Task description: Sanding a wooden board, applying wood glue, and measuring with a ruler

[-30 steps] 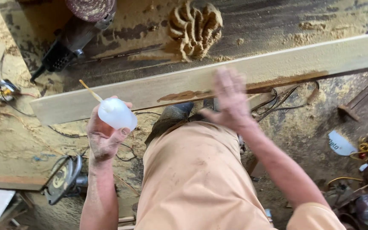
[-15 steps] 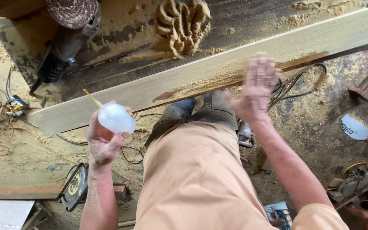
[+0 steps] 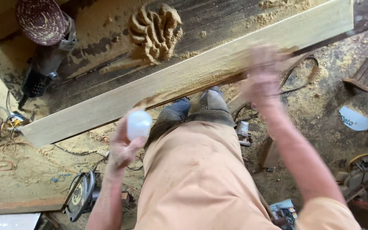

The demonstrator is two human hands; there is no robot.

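We are holding a small white bottle (image 3: 139, 124) in our left hand (image 3: 122, 147), fingers wrapped around it, just below the near edge of the long pale plank (image 3: 184, 76). Our right hand (image 3: 263, 79) is blurred over that edge, so we cannot tell its fingers. The plank is lying slanted across the table (image 3: 218, 21). A circular saw (image 3: 79, 200) is lying on the sawdust floor (image 3: 35, 170).

White plastic bottle (image 3: 138, 124) in left hand (image 3: 122, 147), colourful printed pkg (image 3: 283, 209) btm right
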